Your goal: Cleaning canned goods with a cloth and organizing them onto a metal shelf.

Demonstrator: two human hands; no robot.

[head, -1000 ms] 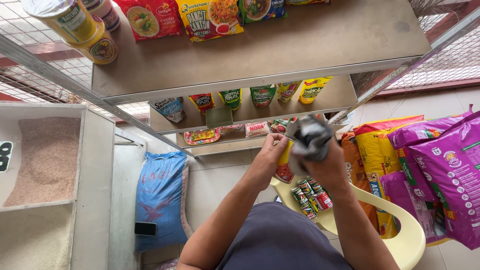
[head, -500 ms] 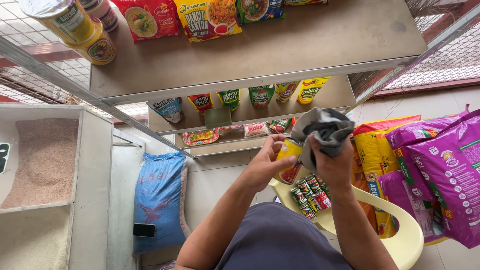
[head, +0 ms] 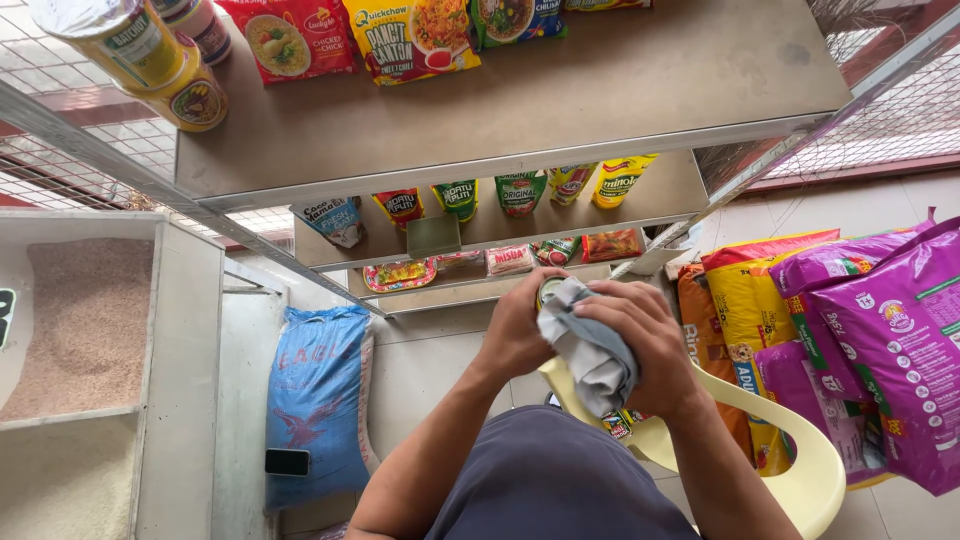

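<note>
My left hand (head: 518, 325) grips a small can (head: 550, 289), of which only the rim and top show. My right hand (head: 640, 340) presses a grey cloth (head: 590, 345) against the can, with the cloth bunched under its fingers. Both hands meet above a pale yellow plastic chair (head: 800, 450), where several small cans (head: 625, 422) peek out below the cloth. Beyond the hands stands a metal shelf rack (head: 520, 110) with noodle packets on top and sauce pouches (head: 520, 192) on the lower tier.
Two yellow-labelled cans (head: 160, 60) stand at the top shelf's left corner. A bin of pinkish grain (head: 80, 320) is at left, with a blue sack (head: 320, 400) beside it. Purple and yellow feed bags (head: 860, 340) lean at right. A phone (head: 287, 462) lies on the floor.
The cloth in my right hand has come down from beside the can onto its top. My hands have drawn closer together and slightly lower in view.
</note>
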